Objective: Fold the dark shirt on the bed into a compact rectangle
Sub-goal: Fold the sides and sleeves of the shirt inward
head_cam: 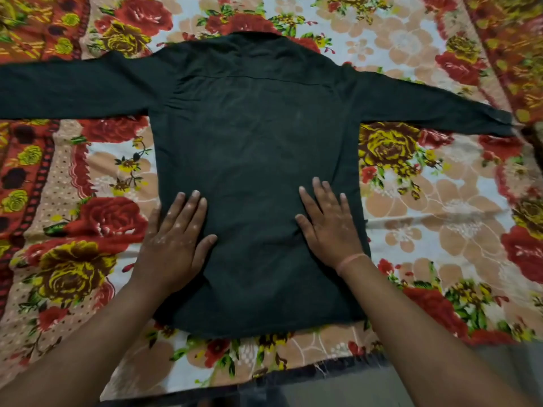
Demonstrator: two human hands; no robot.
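The dark shirt (pixel 255 148) lies flat on the bed, back side up, collar at the far end and hem toward me. Both long sleeves stretch straight out, one to the left edge of the view, one to the right. My left hand (pixel 176 233) rests palm down on the shirt's lower left side, fingers spread, partly over the side edge. My right hand (pixel 329 221) lies palm down on the lower right side, fingers apart, with a pink band on the wrist. Neither hand grips any cloth.
A floral bedsheet (pixel 440 218) with red and yellow roses covers the bed all around the shirt. The bed's near edge (pixel 293 374) runs just below the hem, with grey floor showing at the lower right.
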